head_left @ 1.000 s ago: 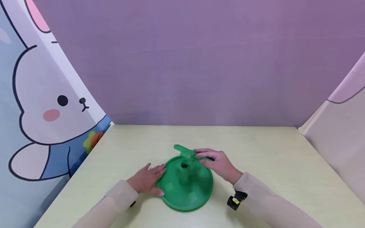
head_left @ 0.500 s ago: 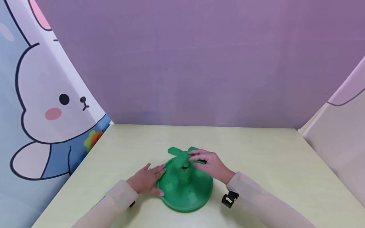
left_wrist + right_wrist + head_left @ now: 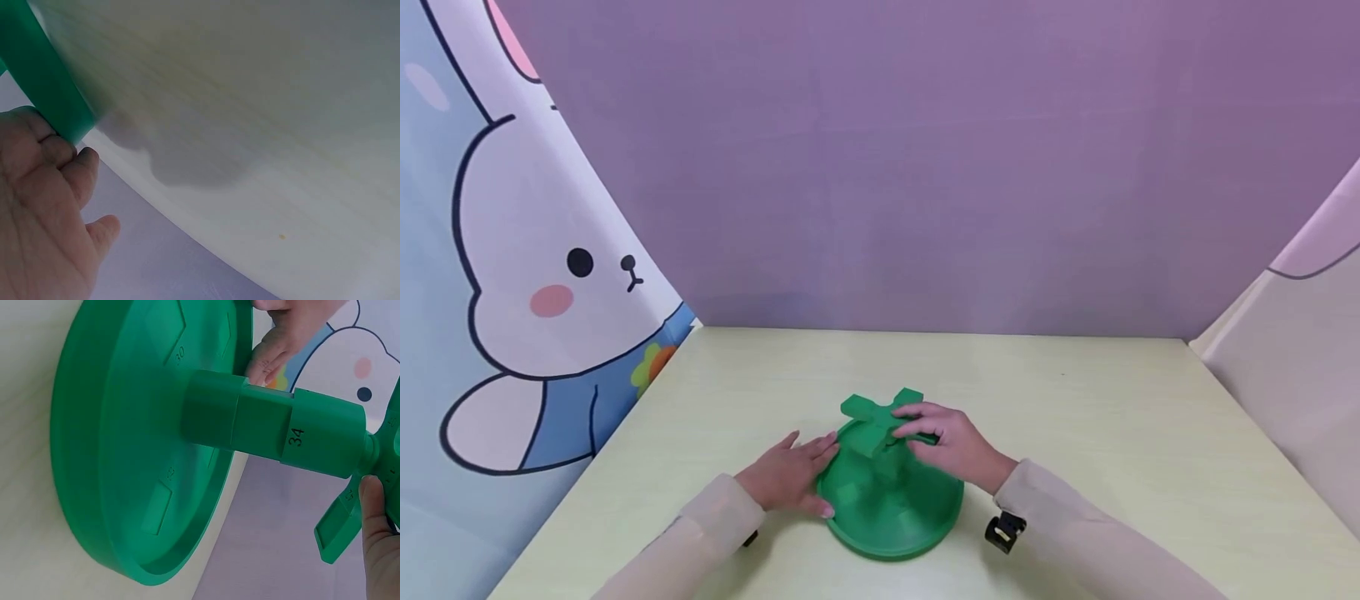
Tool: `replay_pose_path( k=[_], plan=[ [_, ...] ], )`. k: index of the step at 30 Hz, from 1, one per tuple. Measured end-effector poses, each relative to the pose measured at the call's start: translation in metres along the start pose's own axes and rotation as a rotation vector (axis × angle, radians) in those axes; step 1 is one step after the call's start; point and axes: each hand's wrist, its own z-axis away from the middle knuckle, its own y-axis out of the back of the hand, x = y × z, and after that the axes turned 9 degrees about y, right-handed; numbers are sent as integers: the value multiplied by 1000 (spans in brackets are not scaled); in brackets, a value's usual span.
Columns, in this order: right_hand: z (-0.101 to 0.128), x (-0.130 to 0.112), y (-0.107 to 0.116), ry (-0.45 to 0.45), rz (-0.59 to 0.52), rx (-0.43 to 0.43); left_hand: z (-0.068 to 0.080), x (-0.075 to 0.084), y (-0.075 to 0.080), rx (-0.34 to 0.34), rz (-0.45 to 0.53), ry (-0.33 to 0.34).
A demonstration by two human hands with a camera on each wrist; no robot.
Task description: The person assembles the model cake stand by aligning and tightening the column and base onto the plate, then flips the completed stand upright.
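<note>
one purple backdrop [image 3: 880, 167] is stretched across the twelve o'clock side of the head view. the six o'clock side is taken up by a pale table [image 3: 1097, 400], and toward nine o'clock a rabbit-printed cloth [image 3: 527, 217] is hung. both forearms are covered by light sleeves [image 3: 1105, 533], seen at about eight and four o'clock. between them a round green base [image 3: 898, 533] is set flat on the table.

the base's rim is touched from nine to ten o'clock by the left hand [image 3: 786, 475], whose fingers are loosely extended, the thumb spread apart from them. at two o'clock of the base, the thumb and fingers of the right hand [image 3: 951, 442] are clamped on a green cross piece [image 3: 883, 414]. this is held above the base, toward twelve o'clock, its arms pointed roughly at ten, one, four and seven.

in the right wrist view, the neck beneath it is met by the end of a green column [image 3: 275, 425] raised from the base's middle; how deeply it is seated cannot be told. a black device [image 3: 1004, 531] is worn at the right cuff, at four o'clock of the base. the column's side is marked with the figures 34 [image 3: 296, 437].
</note>
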Motion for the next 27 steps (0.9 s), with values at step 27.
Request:
replay_pose_path(
  k=[27],
  plan=[
    [14,-14,-19,257,389,-34,10,-2,-4,-14,-23,-27]
  ],
)
